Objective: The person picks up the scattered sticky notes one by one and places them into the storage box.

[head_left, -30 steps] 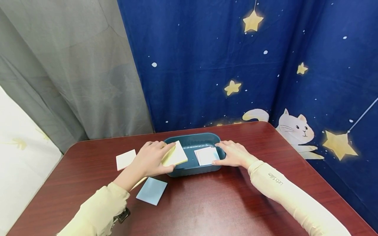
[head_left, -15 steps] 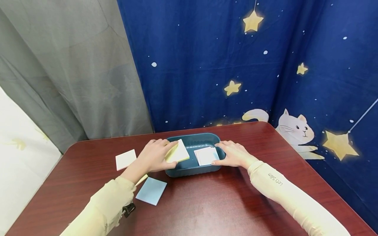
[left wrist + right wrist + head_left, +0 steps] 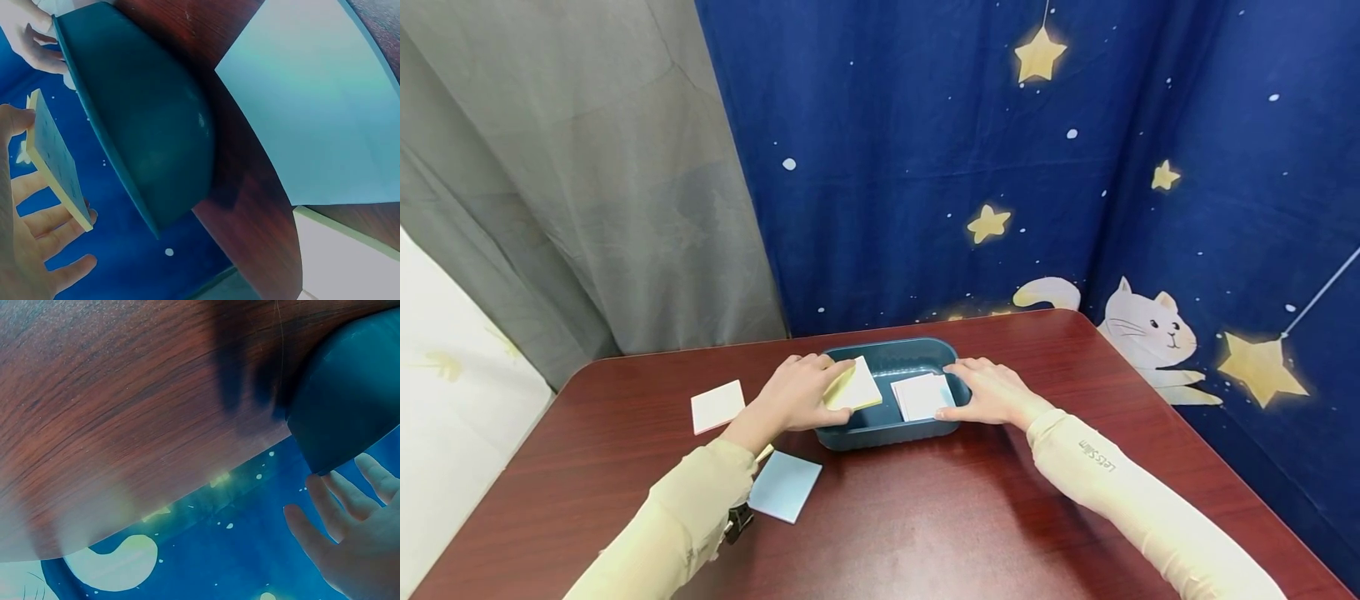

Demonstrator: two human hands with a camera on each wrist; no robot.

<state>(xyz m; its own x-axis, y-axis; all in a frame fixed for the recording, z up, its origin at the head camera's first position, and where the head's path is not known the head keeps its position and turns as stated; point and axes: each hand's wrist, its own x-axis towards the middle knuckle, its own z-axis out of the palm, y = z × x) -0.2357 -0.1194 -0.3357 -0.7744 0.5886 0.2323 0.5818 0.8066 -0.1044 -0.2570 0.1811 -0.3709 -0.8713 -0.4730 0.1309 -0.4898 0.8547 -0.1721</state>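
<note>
My left hand [image 3: 797, 392] pinches a pale yellow sticky note pad [image 3: 861, 387] between thumb and fingers. The pad is held tilted over the left end of a dark teal plastic basket [image 3: 887, 435]. In the left wrist view the pad [image 3: 57, 162] stands edge-on, apart from the basket wall [image 3: 137, 119]. My right hand [image 3: 988, 392] holds the basket's right end, thumb at the near side and fingers at the far side. Beside that thumb, white and pale sticky note pads [image 3: 922, 396] lie in the basket's right half. The right wrist view shows fingertips [image 3: 315, 484] at the rim.
A light blue sticky note pad [image 3: 786, 487] lies on the reddish-brown table [image 3: 910, 517] in front of the basket. Another pad [image 3: 350, 256] with a yellow edge lies beside it, mostly hidden by my left wrist. A white pad [image 3: 717, 407] lies farther left. Curtains [image 3: 880, 167] hang behind.
My left hand has moved slightly right with the yellow pad, farther over the basket. The left forearm now covers more of the pad next to the blue one. The right hand stays put.
</note>
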